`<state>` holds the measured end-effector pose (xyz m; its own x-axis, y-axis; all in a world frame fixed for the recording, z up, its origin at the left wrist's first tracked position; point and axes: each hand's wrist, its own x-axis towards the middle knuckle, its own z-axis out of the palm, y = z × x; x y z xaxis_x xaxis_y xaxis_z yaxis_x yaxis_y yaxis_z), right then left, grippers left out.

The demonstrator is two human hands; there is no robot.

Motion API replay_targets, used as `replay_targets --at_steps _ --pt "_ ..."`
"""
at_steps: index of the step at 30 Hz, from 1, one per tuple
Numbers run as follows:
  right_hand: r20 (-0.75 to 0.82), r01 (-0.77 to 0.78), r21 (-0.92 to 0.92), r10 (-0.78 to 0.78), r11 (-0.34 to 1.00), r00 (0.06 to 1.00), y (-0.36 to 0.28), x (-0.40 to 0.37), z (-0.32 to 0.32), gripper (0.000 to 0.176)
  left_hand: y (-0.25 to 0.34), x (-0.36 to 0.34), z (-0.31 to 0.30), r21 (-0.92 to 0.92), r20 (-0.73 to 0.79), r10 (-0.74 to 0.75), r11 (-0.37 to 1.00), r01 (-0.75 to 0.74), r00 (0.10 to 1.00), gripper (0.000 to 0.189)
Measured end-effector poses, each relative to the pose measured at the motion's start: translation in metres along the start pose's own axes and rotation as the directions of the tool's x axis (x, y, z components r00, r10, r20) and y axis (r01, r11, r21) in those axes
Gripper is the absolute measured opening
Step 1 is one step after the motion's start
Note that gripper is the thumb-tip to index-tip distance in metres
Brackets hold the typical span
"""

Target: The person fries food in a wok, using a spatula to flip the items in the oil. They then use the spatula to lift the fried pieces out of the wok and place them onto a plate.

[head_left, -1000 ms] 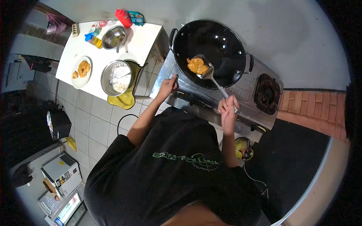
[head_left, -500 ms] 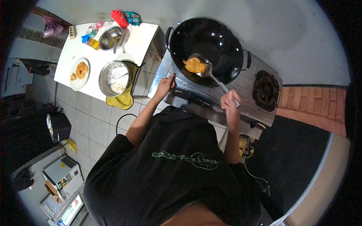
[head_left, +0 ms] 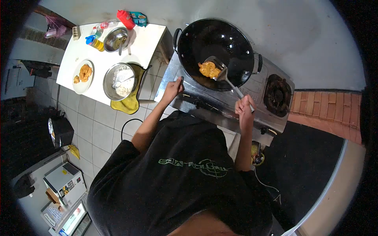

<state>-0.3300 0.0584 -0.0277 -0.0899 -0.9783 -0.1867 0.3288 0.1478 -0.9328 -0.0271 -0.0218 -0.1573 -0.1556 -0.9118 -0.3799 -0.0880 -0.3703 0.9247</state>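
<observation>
My right hand (head_left: 245,106) is wrapped round the grey handle of a metal spatula (head_left: 235,89). The spatula's slotted blade dips into a large black wok (head_left: 232,47), against an orange-brown fried piece of food (head_left: 208,69) near the wok's front wall. Oil glistens inside. At the stove's front left edge, my left hand (head_left: 172,89) is closed with its thumb raised; nothing shows in its fingers. The wok stands on the left side of a steel gas stove (head_left: 189,88).
A bare burner (head_left: 278,94) is on the stove's right. The white table (head_left: 100,63) at left holds a plate (head_left: 89,84) of fried pieces, a bowl of white flour-like stuff (head_left: 125,87), a steel bowl (head_left: 111,41), a red bottle (head_left: 125,19) and a yellow bottle (head_left: 97,45).
My right hand and the spatula have shifted slightly right, and the fried piece has moved right with the blade inside the wok. My left hand has stayed in place.
</observation>
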Motion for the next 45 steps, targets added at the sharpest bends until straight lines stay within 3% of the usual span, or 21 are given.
replay_targets --at_steps 4,7,9,19,28,34,37,39,40,42,45 --pt "-0.055 0.005 -0.054 -0.008 0.999 0.998 -0.006 0.006 0.008 0.039 0.002 -0.001 0.002 -0.016 -0.013 -0.005 1.000 0.005 1.000 0.069" --pt "0.024 0.026 -0.025 -0.026 0.999 0.999 0.000 0.009 0.025 0.039 0.003 0.000 0.001 -0.006 -0.015 0.000 1.000 0.000 1.000 0.068" --pt "0.036 -0.009 0.115 0.005 0.993 0.999 0.002 0.008 0.040 0.039 0.003 -0.001 0.000 0.003 -0.014 0.002 1.000 -0.002 1.000 0.068" --pt "-0.036 0.014 0.020 -0.013 1.000 0.999 0.006 0.011 0.040 0.036 -0.001 0.002 -0.002 0.030 0.006 0.011 0.999 -0.011 1.000 0.068" --pt "0.016 -0.035 0.139 0.033 0.990 0.999 0.010 0.002 0.052 0.036 0.006 -0.002 -0.002 0.050 0.030 0.028 0.998 -0.030 0.999 0.068" --pt "-0.037 -0.011 0.043 0.013 0.999 0.999 -0.006 -0.015 0.049 0.036 0.002 0.000 -0.001 0.028 0.005 0.012 1.000 -0.012 1.000 0.068" --pt "-0.006 0.071 0.063 -0.070 0.995 0.998 -0.002 -0.026 0.045 0.039 0.001 0.000 0.000 0.021 0.000 0.039 0.999 -0.039 0.999 0.067" --pt "0.006 0.099 -0.119 -0.099 0.988 0.995 0.001 -0.032 0.051 0.036 0.003 -0.001 0.000 0.007 0.002 0.072 0.997 -0.072 0.997 0.066" --pt "0.002 0.102 -0.117 -0.102 0.988 0.995 0.002 -0.033 0.053 0.036 0.004 0.000 0.000 0.010 0.006 0.074 0.997 -0.074 0.997 0.066" --pt "0.010 0.125 -0.125 -0.125 0.984 0.992 0.005 -0.033 0.059 0.037 0.006 0.000 -0.003 0.032 0.029 -0.043 0.999 0.042 0.999 0.068" --pt "-0.009 0.140 -0.142 -0.143 0.980 0.990 0.011 -0.034 0.064 0.038 0.006 -0.001 -0.003 0.051 0.027 -0.008 0.999 0.007 1.000 0.068"
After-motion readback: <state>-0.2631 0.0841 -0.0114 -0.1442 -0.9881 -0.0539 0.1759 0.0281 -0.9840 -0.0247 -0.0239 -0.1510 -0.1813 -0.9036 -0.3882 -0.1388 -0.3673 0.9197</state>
